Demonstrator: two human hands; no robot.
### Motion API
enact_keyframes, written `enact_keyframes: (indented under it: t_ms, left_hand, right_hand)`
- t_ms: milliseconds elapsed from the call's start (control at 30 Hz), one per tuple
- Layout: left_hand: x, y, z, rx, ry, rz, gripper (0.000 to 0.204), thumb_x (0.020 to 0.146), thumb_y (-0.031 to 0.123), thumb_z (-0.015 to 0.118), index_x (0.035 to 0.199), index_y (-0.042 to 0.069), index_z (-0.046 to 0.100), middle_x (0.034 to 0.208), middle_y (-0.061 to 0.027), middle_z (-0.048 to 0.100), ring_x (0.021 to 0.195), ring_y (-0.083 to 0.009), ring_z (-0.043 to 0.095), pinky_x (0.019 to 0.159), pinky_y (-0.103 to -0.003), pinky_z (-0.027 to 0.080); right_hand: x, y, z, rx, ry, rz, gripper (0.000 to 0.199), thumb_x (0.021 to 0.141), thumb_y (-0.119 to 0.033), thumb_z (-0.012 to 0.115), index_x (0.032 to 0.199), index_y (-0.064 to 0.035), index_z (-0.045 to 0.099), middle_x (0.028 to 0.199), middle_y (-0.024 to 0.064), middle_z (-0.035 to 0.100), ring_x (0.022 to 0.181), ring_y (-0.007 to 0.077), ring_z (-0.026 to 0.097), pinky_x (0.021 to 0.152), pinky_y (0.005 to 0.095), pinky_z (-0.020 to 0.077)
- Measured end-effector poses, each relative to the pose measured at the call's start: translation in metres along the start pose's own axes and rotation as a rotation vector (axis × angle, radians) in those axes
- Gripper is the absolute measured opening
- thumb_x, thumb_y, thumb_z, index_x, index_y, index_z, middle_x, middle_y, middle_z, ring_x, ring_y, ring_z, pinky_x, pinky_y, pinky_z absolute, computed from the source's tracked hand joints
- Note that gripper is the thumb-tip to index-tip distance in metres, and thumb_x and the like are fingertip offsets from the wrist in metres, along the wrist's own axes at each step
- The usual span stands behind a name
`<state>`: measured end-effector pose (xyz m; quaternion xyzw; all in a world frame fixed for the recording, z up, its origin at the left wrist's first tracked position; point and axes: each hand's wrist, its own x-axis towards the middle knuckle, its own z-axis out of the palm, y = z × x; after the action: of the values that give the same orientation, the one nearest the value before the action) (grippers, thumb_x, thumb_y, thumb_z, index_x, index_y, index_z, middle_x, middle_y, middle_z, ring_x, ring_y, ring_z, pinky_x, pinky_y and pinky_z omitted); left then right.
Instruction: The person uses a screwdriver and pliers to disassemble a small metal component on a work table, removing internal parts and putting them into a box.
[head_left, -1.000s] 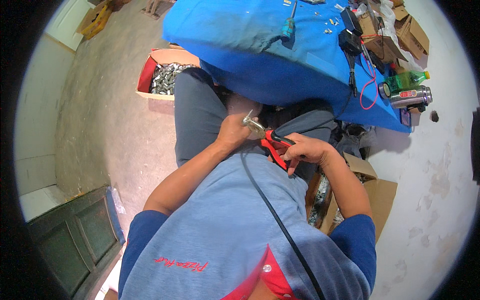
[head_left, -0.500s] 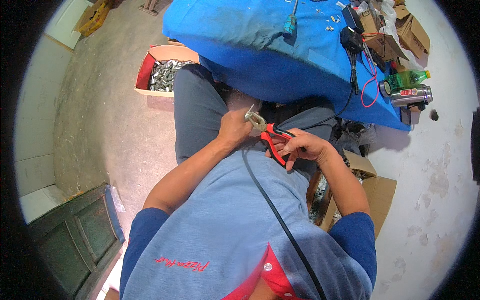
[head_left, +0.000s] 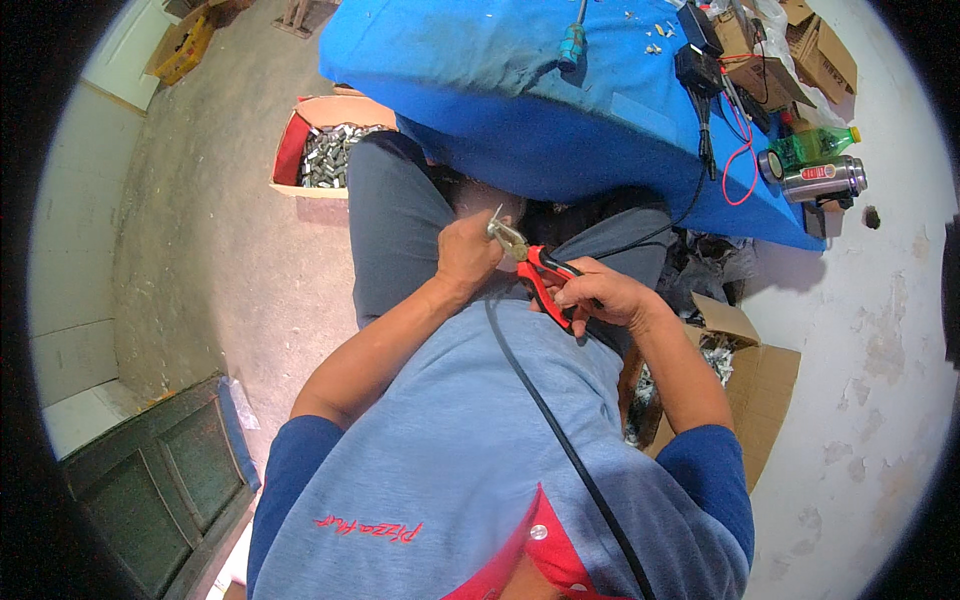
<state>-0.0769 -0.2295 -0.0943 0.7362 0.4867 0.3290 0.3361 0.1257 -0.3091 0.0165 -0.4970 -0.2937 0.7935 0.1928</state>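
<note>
My left hand point(head_left: 468, 250) is closed round a small metal part point(head_left: 495, 222), most of it hidden by the fingers; a thin pointed end sticks up past the fist. Red-and-black-handled pliers point(head_left: 535, 272) lie in my right hand point(head_left: 608, 292), its fingers wrapped on the handles. The jaws of the pliers meet the metal part right beside my left hand. Whether the jaws clamp it fully I cannot tell. Both hands are low over my lap, between the knees.
A blue-covered table point(head_left: 480, 110) stands ahead, bearing a screwdriver point(head_left: 572, 45), black adapters with cables, a green bottle point(head_left: 815, 145) and a steel flask point(head_left: 825, 180). To the left sits a box of small metal cylinders point(head_left: 330, 155). An open carton point(head_left: 765, 390) is at my right; a black cable point(head_left: 560, 435) crosses my shirt.
Both hands and the pliers stay nearly in place, with the pliers' handles slightly closer together. The whole view has shifted a little.
</note>
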Motion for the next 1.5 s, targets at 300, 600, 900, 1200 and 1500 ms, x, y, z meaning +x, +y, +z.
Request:
enact_keyframes:
  t_ms: [300, 600, 900, 1200, 1500]
  left_hand:
    - [0.0, -0.002, 0.004, 0.034, 0.05, 0.023, 0.033, 0.091, 0.031, 0.068, 0.072, 0.004, 0.062, 0.067, -0.0196, 0.062, 0.063, -0.0413, 0.063, 0.055, -0.047, 0.046]
    - [-0.002, -0.001, 0.003, 0.067, 0.03, 0.045, 0.03, 0.091, 0.03, 0.067, 0.075, 0.005, 0.063, 0.069, -0.0211, 0.063, 0.066, -0.0431, 0.063, 0.056, -0.05, 0.046]
    - [-0.001, 0.001, 0.001, 0.1, -0.009, 0.006, 0.03, 0.092, 0.03, 0.065, 0.076, 0.005, 0.064, 0.07, -0.0217, 0.063, 0.068, -0.0437, 0.063, 0.057, -0.051, 0.046]
    - [-0.003, -0.005, 0.005, 0.121, -0.055, -0.004, 0.015, 0.087, 0.022, 0.066, 0.084, 0.008, 0.068, 0.073, -0.02, 0.066, 0.071, -0.0422, 0.065, 0.062, -0.051, 0.05]
    - [-0.003, -0.008, 0.005, 0.164, -0.08, -0.018, 0.012, 0.08, 0.016, 0.064, 0.089, 0.008, 0.069, 0.076, -0.0202, 0.067, 0.073, -0.0415, 0.066, 0.065, -0.052, 0.051]
  right_hand:
    - [0.008, 0.011, 0.001, 0.057, 0.047, 0.009, 0.024, 0.08, -0.025, 0.066, 0.092, -0.004, 0.064, 0.068, -0.0045, 0.051, 0.06, 0.0073, 0.052, 0.054, 0.0233, 0.0427]
    - [0.003, 0.004, 0.007, 0.113, 0.028, -0.002, 0.025, 0.078, -0.022, 0.066, 0.097, -0.0041, 0.064, 0.075, -0.002, 0.055, 0.064, 0.0087, 0.048, 0.061, 0.0241, 0.0375]
    - [0.006, 0.008, -0.006, 0.059, -0.032, 0.004, 0.038, 0.076, -0.019, 0.068, 0.109, -0.0021, 0.063, 0.087, 0.0035, 0.064, 0.067, 0.0091, 0.052, 0.06, 0.0237, 0.042]
    - [0.004, -0.008, -0.019, 0.027, -0.094, 0.069, 0.039, 0.079, -0.019, 0.065, 0.111, 0.0026, 0.062, 0.091, 0.0128, 0.07, 0.078, 0.0179, 0.068, 0.063, 0.0302, 0.0544]
    - [0.01, 0.006, -0.014, 0.225, -0.097, 0.04, 0.035, 0.089, -0.022, 0.064, 0.114, 0.0038, 0.063, 0.091, 0.0143, 0.071, 0.073, 0.0181, 0.069, 0.059, 0.0317, 0.0561]
